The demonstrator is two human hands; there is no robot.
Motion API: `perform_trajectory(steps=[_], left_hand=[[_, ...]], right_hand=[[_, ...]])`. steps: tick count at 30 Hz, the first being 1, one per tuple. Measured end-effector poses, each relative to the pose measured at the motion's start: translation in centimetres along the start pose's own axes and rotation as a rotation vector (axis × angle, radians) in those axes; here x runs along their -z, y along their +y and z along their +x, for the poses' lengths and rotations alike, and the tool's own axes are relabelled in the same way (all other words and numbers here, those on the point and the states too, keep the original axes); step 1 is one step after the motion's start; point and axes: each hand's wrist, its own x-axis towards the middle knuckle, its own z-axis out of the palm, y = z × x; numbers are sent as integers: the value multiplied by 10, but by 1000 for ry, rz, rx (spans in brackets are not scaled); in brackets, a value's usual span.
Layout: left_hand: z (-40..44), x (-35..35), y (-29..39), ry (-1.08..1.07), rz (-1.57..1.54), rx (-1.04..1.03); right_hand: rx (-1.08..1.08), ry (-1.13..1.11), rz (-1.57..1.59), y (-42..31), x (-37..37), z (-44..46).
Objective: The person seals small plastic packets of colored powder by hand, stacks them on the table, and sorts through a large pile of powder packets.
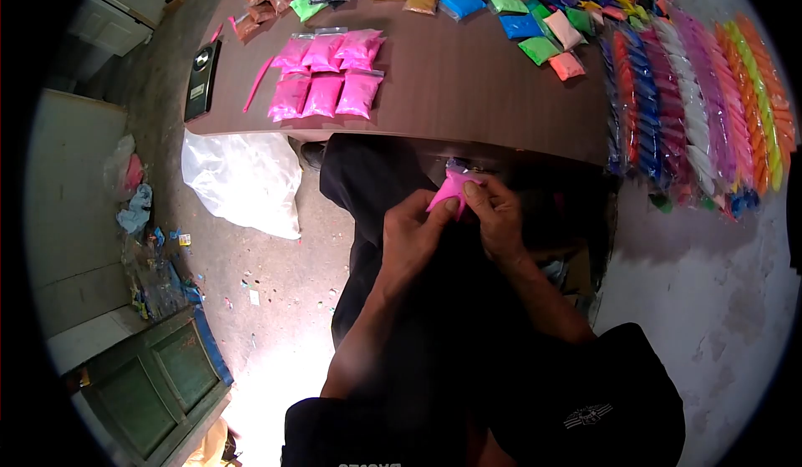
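Observation:
Between my two hands, just past the table's front edge and over my lap, is a small pink packet [454,185]. My left hand [411,226] grips its lower left part, thumb on top. My right hand [499,215] pinches its right side with thumb and fingers. The packet's clear top end points toward the table. Several filled pink packets [322,93] lie in two rows on the brown tabletop [468,91], left of my hands. A thin pink strip [257,85] lies beside them.
A black device [200,80] lies at the table's left edge. Colourful packets [462,5] are heaped along the back. Long strings of coloured packets [693,108] hang at the right. A white plastic bag [244,179] and a green cabinet [154,383] stand on the left.

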Motion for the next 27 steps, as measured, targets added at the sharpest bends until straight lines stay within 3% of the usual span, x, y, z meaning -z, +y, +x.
perform_trajectory(steps=[7, 19, 25, 27], left_hand=[[-1, 0, -1, -43, 27, -1], [1, 1, 5, -25, -15, 17], [-1, 2, 20, -21, 20, 132], [0, -3, 21, 10, -11, 67]], right_hand=[[48, -67, -9, -1, 4, 4], [-106, -44, 182, -9, 3, 5], [-45, -109, -70, -11, 14, 12], [-80, -77, -57, -10, 11, 12]])
